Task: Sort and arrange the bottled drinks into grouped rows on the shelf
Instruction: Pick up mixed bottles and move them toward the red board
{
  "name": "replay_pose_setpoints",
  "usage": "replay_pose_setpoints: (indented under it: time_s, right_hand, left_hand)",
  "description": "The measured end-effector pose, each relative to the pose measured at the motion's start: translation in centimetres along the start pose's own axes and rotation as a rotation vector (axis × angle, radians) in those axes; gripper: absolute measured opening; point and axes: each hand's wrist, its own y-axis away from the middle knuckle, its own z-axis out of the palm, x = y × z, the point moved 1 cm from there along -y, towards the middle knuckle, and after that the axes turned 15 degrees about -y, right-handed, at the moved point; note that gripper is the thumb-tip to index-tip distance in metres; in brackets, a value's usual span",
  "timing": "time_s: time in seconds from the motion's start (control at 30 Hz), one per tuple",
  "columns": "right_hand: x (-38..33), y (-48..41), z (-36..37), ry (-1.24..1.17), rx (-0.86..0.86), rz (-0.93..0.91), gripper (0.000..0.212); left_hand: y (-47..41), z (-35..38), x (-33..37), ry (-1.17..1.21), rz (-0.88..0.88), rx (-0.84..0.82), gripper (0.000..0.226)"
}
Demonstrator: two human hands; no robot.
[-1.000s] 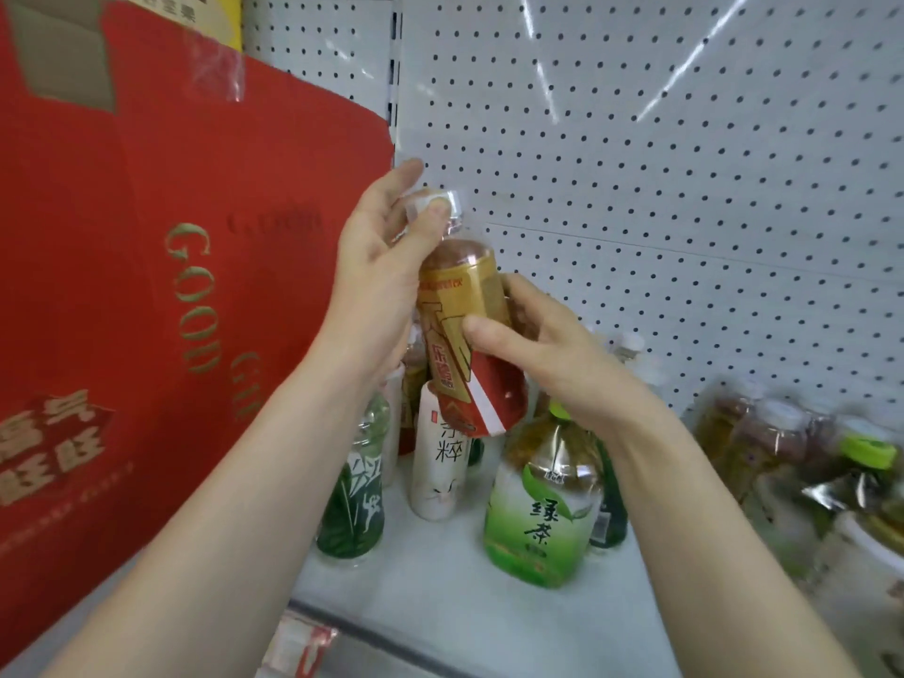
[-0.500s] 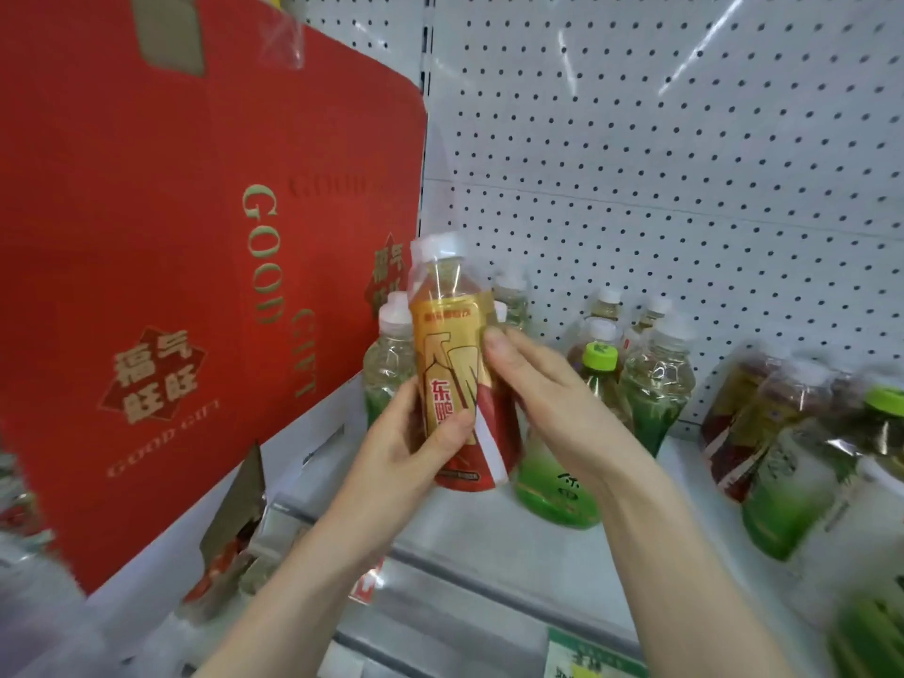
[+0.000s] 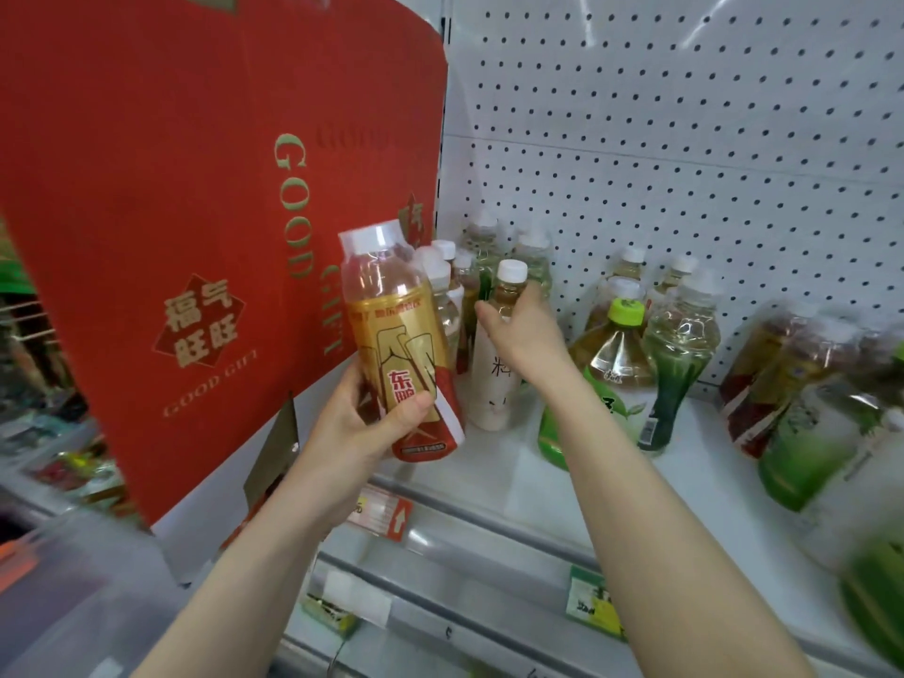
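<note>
Two bottles in hand. Gold-and-red bottle (image 3: 396,345) — left hand (image 3: 372,433) wrapped round its lower body, held clear of the shelf (image 3: 489,462) near its front left; long axis near upright, cap up, leaning slightly left. White-capped bottle (image 3: 511,276) — upright on the shelf, beyond and right of the first; right hand (image 3: 523,335), the nearer one, curled about its shoulder. Probable step: regrouping the two.
</note>
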Motion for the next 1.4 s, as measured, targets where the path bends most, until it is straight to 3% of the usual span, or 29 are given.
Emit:
replay_pose_setpoints:
  time_s: [0.23, 0.37, 0.5, 0.67, 0.83, 0.93, 1.0, 1.07, 1.2, 1.27, 1.4]
  right_hand:
    - [-0.6, 6.5, -2.2, 0.150, -0.057, -0.096, 0.057]
    - [0.0, 9.6, -4.7, 0.205, 0.019, -0.091, 0.052]
    - [0.9, 10.1, -6.7, 0.183, 0.134, -0.056, 0.048]
    - [1.3, 9.5, -7.8, 0.302, 0.275, -0.045, 0.068]
    - [0.6, 9.5, -8.3, 0.284, 0.215, 0.012, 0.074]
    - [-1.4, 10.2, -7.8, 0.325, 0.431, -0.192, 0.078]
    - [-3.9, 10.0, -6.4, 0.254, 0.576, -0.493, 0.058]
    - [-6.1, 7.3, -4.5, 0.178, 0.468, -0.604, 0.040]
    - [-7.6, -2.0, -0.9, 0.165, 0.077, -0.230, 0.039]
    - [-6.5, -5.4, 0.4, 0.166, -0.003, -0.106, 0.042]
    - [-4.7, -8.8, 2.8, 0.162, -0.113, -0.035, 0.046]
  left_hand:
    - [-0.3, -0.8, -0.7, 0.060, -0.017, -0.023, 0.071]
    - [-0.4, -0.2, -0.9, -0.013, 0.034, -0.028, 0.070]
    - [-0.3, 0.9, -1.2, -0.031, 0.040, 0.004, 0.083]
    - [-0.3, 0.4, -1.1, -0.029, 0.056, 0.015, 0.074]
    - [0.0, -0.6, -1.4, -0.040, 0.044, 0.026, 0.069]
    - [0.0, -1.0, -1.8, -0.055, 0.034, 0.025, 0.068]
    - [-0.2, -1.1, -2.0, -0.062, 0.026, 0.033, 0.064]
    - [-0.5, -1.2, -2.0, -0.066, 0.015, 0.043, 0.066]
    - [-0.7, -1.5, -2.2, -0.046, -0.022, 0.056, 0.066]
    - [-0.8, -1.6, -2.4, -0.027, -0.038, 0.056, 0.070]
    - [-1.1, -1.7, -2.6, -0.011, -0.043, 0.055, 0.072]
